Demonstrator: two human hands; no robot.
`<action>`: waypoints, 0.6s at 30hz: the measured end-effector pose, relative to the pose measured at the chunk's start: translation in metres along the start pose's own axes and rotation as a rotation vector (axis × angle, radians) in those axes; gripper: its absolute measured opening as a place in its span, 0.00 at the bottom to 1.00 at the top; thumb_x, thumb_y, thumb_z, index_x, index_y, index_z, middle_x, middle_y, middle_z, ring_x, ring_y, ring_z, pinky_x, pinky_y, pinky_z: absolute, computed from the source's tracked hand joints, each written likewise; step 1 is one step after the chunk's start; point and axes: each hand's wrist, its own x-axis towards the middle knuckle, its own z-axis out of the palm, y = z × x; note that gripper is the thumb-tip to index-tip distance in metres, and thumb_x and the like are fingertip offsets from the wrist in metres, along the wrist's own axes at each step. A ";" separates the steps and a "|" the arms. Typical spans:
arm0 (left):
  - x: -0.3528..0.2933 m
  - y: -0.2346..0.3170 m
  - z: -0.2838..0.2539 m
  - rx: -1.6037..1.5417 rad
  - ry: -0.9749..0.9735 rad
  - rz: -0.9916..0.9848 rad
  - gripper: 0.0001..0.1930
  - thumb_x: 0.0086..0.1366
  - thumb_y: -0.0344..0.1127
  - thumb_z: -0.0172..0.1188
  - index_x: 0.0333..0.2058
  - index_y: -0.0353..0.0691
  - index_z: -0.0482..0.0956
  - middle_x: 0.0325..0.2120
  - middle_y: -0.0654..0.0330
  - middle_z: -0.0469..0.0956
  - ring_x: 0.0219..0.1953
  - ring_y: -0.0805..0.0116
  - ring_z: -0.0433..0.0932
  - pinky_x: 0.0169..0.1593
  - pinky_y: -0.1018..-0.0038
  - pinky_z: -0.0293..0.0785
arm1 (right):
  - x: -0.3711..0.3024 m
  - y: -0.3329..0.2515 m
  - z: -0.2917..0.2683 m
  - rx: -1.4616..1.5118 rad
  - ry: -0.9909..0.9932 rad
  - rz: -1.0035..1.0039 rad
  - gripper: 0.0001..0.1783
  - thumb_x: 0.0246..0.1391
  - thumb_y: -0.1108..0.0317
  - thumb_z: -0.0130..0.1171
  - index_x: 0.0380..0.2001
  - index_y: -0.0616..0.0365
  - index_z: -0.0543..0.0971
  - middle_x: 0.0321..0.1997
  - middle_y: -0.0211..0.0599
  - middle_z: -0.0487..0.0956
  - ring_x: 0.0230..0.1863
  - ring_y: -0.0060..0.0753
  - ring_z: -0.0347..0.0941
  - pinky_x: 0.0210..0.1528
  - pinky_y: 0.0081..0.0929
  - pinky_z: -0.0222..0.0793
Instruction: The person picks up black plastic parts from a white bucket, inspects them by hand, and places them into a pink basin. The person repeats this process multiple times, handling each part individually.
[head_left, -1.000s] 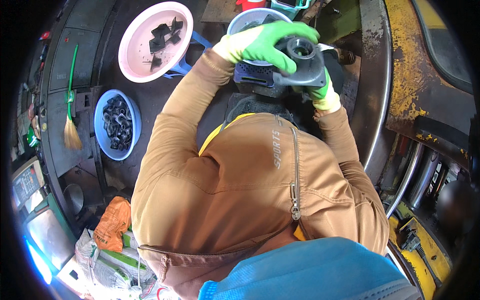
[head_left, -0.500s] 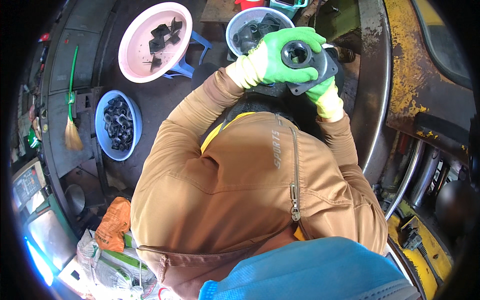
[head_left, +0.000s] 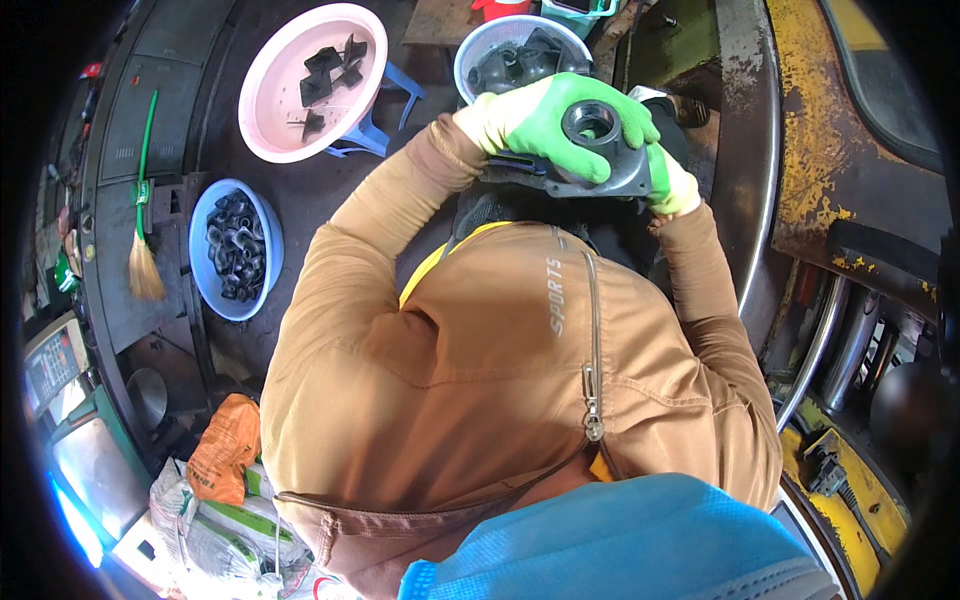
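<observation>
Turned since the earlier frame, the black part (head_left: 622, 172) now shows its flat flange edge toward the wearer, and the right hand (head_left: 672, 182) has shifted outward. The part sits at one o'clock: smooth, hard-looking, with a round, hollow collar rising from a flange with holed corners. The left hand (head_left: 538, 112) curls around the collar, thumb and fingers gripping it; the right touches the flange's side, its fingers mostly hidden, so its grip cannot be told. Both wear green gloves.

Just past twelve, a pale latticed basket (head_left: 463, 72) holds rounded black pieces. At eleven, a smooth pink basin (head_left: 272, 100) carries a few angular black scraps; at nine, a round blue tub (head_left: 203, 280) is heaped with curved, glossy black pieces.
</observation>
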 end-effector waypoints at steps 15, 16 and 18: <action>0.009 -0.007 0.031 0.251 0.700 0.084 0.28 0.46 0.35 0.75 0.47 0.37 0.76 0.52 0.55 0.74 0.52 0.66 0.74 0.56 0.69 0.70 | 0.037 -0.005 0.042 -0.254 0.852 -0.300 0.25 0.52 0.67 0.64 0.53 0.59 0.72 0.50 0.37 0.78 0.49 0.33 0.76 0.50 0.28 0.72; 0.010 -0.010 0.033 0.287 0.707 0.104 0.27 0.46 0.34 0.75 0.46 0.37 0.76 0.52 0.54 0.75 0.52 0.66 0.74 0.56 0.69 0.70 | 0.038 -0.002 0.045 -0.129 0.883 -0.234 0.25 0.52 0.66 0.64 0.53 0.59 0.72 0.50 0.37 0.78 0.50 0.33 0.76 0.50 0.28 0.72; 0.010 -0.011 0.032 0.358 0.707 0.131 0.26 0.46 0.34 0.75 0.45 0.37 0.76 0.52 0.54 0.75 0.52 0.66 0.74 0.56 0.69 0.70 | 0.038 0.000 0.047 -0.063 0.903 -0.222 0.27 0.51 0.65 0.65 0.54 0.59 0.71 0.50 0.36 0.78 0.50 0.32 0.76 0.51 0.28 0.72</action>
